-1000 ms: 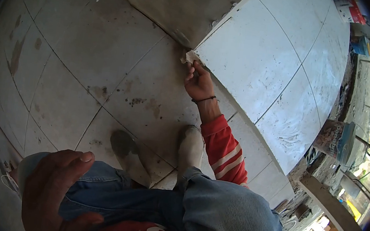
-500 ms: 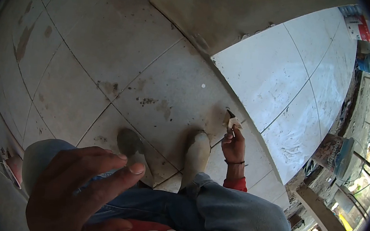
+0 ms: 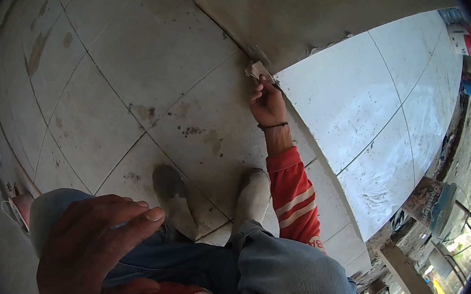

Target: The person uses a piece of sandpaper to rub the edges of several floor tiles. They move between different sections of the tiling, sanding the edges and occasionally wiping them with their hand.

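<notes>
My right hand (image 3: 267,104) pinches a small pale flat piece with ragged edges (image 3: 257,71), and its exact kind I cannot tell. The hand reaches forward to the bottom of the plastered wall (image 3: 273,18), where it meets the tiled floor (image 3: 126,36) and the corner of the white tiled step (image 3: 357,97). The piece is right at that corner. My left hand (image 3: 100,236) hovers over my left knee, its fingers stretched out and the thumb apart, with nothing in it.
My two shoes (image 3: 171,189) stand on the floor below me. Dirt specks and brown stains (image 3: 191,131) mark the tiles. To the right, beyond the step, are a bucket (image 3: 430,201), a board (image 3: 411,283) and rubble. A red and white package (image 3: 464,39) sits at the far right.
My right hand has moved forward and left with the pale piece, from beside my right shoe to the wall corner, and more of the red sleeve shows. The left hand has barely shifted.
</notes>
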The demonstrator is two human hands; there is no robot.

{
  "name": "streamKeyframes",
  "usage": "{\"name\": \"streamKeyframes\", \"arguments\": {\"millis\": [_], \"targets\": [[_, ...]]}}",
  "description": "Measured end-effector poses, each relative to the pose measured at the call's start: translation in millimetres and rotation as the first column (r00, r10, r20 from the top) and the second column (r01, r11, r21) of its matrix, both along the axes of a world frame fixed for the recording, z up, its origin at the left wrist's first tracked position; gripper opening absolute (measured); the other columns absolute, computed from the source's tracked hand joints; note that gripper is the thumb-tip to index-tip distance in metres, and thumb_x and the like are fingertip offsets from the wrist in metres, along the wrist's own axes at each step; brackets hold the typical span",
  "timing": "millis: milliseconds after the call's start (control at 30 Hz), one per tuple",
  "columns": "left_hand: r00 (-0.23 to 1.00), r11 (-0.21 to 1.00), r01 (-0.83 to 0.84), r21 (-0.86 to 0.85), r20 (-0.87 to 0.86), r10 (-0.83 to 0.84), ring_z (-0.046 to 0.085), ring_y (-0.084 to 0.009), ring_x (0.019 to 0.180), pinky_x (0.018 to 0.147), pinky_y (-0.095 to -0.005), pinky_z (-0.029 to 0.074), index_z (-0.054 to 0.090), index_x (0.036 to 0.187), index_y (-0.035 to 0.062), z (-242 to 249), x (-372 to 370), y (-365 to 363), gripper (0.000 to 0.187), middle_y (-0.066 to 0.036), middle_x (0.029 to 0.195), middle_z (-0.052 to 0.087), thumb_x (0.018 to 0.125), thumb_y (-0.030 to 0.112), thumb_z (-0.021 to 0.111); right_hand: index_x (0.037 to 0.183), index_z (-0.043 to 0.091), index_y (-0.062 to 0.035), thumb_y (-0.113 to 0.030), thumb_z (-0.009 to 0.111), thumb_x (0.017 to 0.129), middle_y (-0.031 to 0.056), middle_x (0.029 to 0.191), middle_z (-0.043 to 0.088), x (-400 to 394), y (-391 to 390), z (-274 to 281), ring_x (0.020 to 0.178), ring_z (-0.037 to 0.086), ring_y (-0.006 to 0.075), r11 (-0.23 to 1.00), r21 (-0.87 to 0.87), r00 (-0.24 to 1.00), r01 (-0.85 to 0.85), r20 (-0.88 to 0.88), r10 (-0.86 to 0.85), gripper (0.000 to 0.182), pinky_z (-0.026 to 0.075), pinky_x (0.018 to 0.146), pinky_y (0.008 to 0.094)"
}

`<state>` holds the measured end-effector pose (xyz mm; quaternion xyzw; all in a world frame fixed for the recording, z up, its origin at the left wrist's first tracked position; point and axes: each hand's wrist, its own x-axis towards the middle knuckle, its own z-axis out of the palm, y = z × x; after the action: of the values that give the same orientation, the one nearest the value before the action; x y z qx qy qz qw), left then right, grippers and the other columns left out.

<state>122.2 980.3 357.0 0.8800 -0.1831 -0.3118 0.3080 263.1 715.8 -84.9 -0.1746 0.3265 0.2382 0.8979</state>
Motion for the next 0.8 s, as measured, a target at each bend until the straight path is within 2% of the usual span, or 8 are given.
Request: {"name": "streamKeyframes", "arguments": {"millis": [33,100,200,333,400,533,600,800], "targets": [[1.0,1.0,0.0,0.002,-0.002,0.0,0.061,-0.0403,0.13,0.104,-0.0471,0.056,0.049,0.154,0.0028,-2,0,-4,0.067,-0.022,0.145,0.058,0.097,0.028,0.076,0.114,0.065,-0.0104,-0.015,0.061,0.107,-0.0002,0.099,0.068,-13,-13,-2,0.071,0.063,0.0057,0.999,0.017,1.0,0.026,0.001,-0.027,0.009,0.051,0.06,0.0199],[0.972,0.98,-0.19,0.057,0.152,0.179,0.071,-0.0327,0.105,0.092,-0.0448,0.058,0.073,0.13,0.0083,-9,-4,-14,0.064,-0.013,0.114,0.071,0.096,0.062,0.065,0.114,0.065,-0.0106,-0.015,0.061,0.107,-0.0001,0.1,0.068,-38,-34,2,0.071,0.063,0.005,0.998,0.037,0.998,0.056,0.001,-0.056,0.009,0.051,0.06,0.0198],[0.969,0.982,-0.181,0.044,0.179,0.17,0.071,-0.0334,0.105,0.092,-0.0454,0.058,0.072,0.132,0.0085,-14,-7,-15,0.066,-0.014,0.114,0.071,0.095,0.063,0.065,0.111,0.067,-0.0096,-0.015,0.063,0.106,-0.0032,0.09,0.067,-54,-46,15,0.07,0.062,0.0056,0.994,-0.048,0.994,0.103,-0.042,-0.105,0.008,0.048,0.058,0.0191],[0.987,0.994,-0.098,0.051,0.136,0.09,0.07,-0.0338,0.106,0.092,-0.0457,0.057,0.07,0.134,0.0087,-11,4,-12,0.066,-0.015,0.114,0.071,0.096,0.063,0.064,0.112,0.067,-0.0095,-0.015,0.064,0.106,-0.0021,0.093,0.067,-22,-23,8,0.071,0.062,0.0055,0.999,-0.006,0.999,0.039,-0.027,-0.039,0.009,0.049,0.058,0.02],[0.999,0.999,0.038,0.021,-0.001,-0.038,0.061,-0.0405,0.131,0.104,-0.0475,0.055,0.05,0.153,0.0015,-9,9,-7,0.067,-0.023,0.145,0.058,0.097,0.029,0.076,0.112,0.067,-0.0095,-0.015,0.065,0.105,-0.0018,0.094,0.068,-2,-6,7,0.071,0.062,0.0057,1.0,0.02,0.999,0.022,-0.036,-0.022,0.009,0.049,0.058,0.0202],[0.999,0.999,0.039,0.029,0.017,-0.039,0.06,-0.0409,0.132,0.105,-0.0474,0.055,0.05,0.152,0.0005,-8,9,-4,0.067,-0.023,0.145,0.059,0.097,0.029,0.077,0.112,0.067,-0.0076,-0.013,0.064,0.105,-0.0005,0.095,0.066,-4,-9,10,0.072,0.063,0.0063,0.998,0.056,0.999,0.021,-0.049,-0.018,0.009,0.051,0.061,0.0208],[1.0,1.0,0.003,-0.012,-0.011,-0.003,0.06,-0.0413,0.132,0.105,-0.0474,0.055,0.05,0.152,0.0007,-8,9,0,0.069,-0.023,0.145,0.059,0.096,0.03,0.077,0.112,0.067,-0.0072,-0.012,0.064,0.105,0.0,0.096,0.066,-31,-45,-11,0.073,0.064,0.006,0.994,0.11,1.0,0.018,0.008,-0.019,0.009,0.053,0.062,0.0204],[0.999,0.999,0.052,-0.017,-0.003,-0.052,0.059,-0.0415,0.133,0.105,-0.0482,0.054,0.051,0.152,0.0005,-9,9,7,0.068,-0.023,0.144,0.059,0.097,0.032,0.076,0.114,0.066,-0.0066,-0.011,0.06,0.107,-0.0004,0.093,0.066,-151,-175,9,0.07,0.063,0.0053,0.992,-0.022,0.988,0.126,-0.091,-0.128,0.01,0.05,0.056,0.0185]]}}
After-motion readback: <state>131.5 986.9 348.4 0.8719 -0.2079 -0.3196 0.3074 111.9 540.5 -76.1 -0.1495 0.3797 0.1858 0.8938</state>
